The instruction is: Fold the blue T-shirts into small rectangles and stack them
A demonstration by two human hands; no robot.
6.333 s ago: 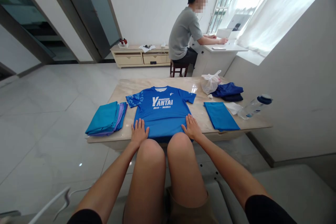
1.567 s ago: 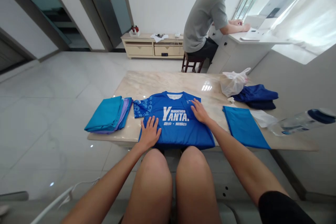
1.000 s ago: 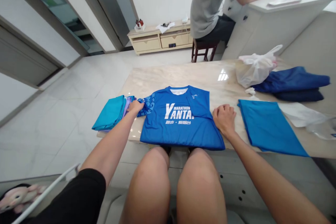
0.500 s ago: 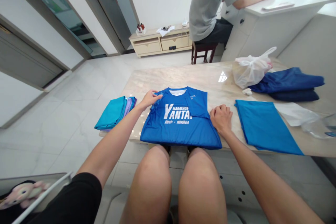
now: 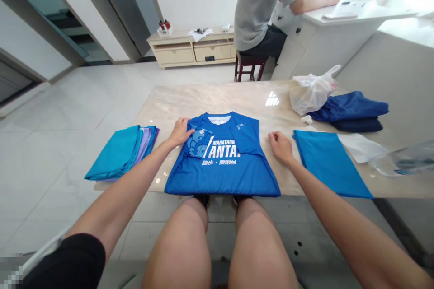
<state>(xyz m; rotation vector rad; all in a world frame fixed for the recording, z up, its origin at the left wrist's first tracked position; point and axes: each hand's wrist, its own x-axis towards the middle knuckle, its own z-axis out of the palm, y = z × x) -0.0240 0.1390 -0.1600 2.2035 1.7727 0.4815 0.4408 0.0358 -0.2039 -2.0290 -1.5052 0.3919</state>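
A blue T-shirt (image 5: pixel 220 174) with white "MARATHON" lettering lies front up on the table before me. Both short sleeves are folded in over its chest; the patterned left one (image 5: pixel 200 142) covers part of the lettering. My left hand (image 5: pixel 181 132) rests at the shirt's left shoulder, thumb and fingers apart, the thumb touching the folded sleeve. Off the shirt's right side, my right hand (image 5: pixel 280 145) lies on the tabletop with its fingers curled in and nothing visible in them. It sits between the shirt and a folded teal garment (image 5: pixel 330 162).
Folded teal and purple clothes (image 5: pixel 117 151) are stacked at the marble table's (image 5: pixel 217 95) left edge. To the right are a tied plastic bag (image 5: pixel 310 92), dark blue clothing (image 5: pixel 352 108) and clear wrapping (image 5: pixel 400 160). Beyond, a person (image 5: pixel 256 9) sits on a stool at a counter.
The left sleeve has come down flat over the shirt's lettering, and my left hand has loosened on it. My right hand has drawn away from the shirt's right edge, its fingers curling in.
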